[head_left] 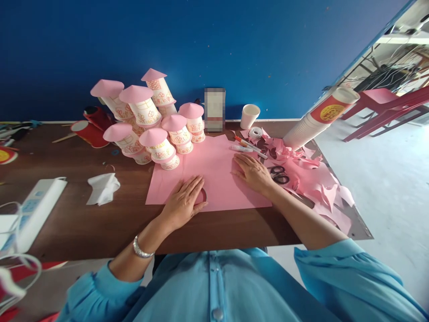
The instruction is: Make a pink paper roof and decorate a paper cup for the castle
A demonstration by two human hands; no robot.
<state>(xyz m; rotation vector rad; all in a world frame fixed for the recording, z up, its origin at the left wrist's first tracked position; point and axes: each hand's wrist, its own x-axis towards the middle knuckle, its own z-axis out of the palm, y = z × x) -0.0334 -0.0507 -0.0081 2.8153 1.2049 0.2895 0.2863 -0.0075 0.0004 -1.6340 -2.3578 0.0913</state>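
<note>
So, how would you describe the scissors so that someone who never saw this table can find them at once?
Start at the brown table and the pink paper sheet under both hands. Just past the right hand, on the pile of pink paper scraps, lie the scissors. Their dark looped handles stand out, being the only black thing among the pink offcuts.

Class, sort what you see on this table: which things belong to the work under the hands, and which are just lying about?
In use:
- pink paper sheet, pressed flat by the left hand and right hand
- ring under the left fingers

Lying about:
- scissors
- pens
- tape roll
- pink scraps
- finished cup houses
- white cup
- crumpled tissue
</note>
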